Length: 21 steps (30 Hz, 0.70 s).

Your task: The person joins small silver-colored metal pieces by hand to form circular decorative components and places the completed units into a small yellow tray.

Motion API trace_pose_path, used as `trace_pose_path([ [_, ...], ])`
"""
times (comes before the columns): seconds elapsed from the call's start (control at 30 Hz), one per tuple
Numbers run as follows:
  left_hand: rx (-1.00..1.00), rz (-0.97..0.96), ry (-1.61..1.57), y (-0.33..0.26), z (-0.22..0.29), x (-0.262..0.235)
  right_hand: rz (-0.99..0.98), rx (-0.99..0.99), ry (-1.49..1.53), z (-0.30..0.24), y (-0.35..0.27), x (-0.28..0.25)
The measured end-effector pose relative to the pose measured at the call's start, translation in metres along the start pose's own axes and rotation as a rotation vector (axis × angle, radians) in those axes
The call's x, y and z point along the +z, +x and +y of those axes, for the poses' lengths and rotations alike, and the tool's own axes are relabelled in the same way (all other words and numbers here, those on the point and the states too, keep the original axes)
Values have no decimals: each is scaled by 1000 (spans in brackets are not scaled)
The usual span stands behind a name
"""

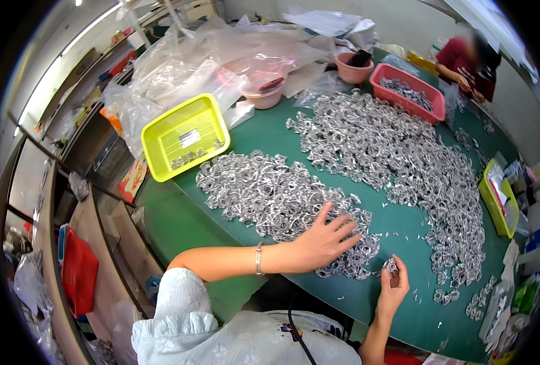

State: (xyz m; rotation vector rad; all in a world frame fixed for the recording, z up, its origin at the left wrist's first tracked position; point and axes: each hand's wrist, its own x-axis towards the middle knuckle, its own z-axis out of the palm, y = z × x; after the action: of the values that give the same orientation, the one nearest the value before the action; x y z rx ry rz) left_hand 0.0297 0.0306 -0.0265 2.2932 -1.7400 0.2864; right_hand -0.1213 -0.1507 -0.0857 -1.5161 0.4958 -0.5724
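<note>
Small silver metal parts (390,265) pinched in the right hand (393,286), fingers (402,272) closed narrow round them, held just above the green worktop (397,228) near its front edge. Left hand (326,240) spread flat, fingers (343,226) wide, pressed palm-down on the near heap (270,191) of the same silver parts, at that heap's right end. Bracelet (258,258) on the left wrist. Right hand just right of and below the left, the two close but apart.

Beyond the left fingers, near heap stretching away to the left. Further out and to the right, a bigger heap (391,149) curving across the worktop and down its right side, trailing into scattered bits (443,296) right of the right hand.

Far beyond the left fingers, up and left: yellow tray (184,137) with a few parts inside, at the worktop's corner. Behind it, crumpled clear plastic sheeting (221,48). Pink bowl (262,92) and a second bowl (353,68) further back, then a red basket (408,91) holding more parts. Smaller yellow-green tray (499,198) well off to the right of the right fingers, at the worktop's edge.

Another person (470,64) in dark red seated at the far right corner, hands at the worktop.
</note>
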Motion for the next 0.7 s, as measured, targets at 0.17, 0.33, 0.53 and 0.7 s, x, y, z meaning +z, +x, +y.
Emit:
trace_pose_path([
  [0.17, 53, 70, -112, -2, 7, -4, -30, -16, -7, 2, 1, 0],
  [0.33, -46, 294, -455, -27, 9, -29, -20, -7, -13, 2, -2, 0],
  [0.53, -293, 362, -960, -56, 16, -51, -119, 55, 234, -55, -22, 39],
  [0.7, -100, 331, -991, -67, 32, -43, -545, 137, 408, -39, -39, 79],
])
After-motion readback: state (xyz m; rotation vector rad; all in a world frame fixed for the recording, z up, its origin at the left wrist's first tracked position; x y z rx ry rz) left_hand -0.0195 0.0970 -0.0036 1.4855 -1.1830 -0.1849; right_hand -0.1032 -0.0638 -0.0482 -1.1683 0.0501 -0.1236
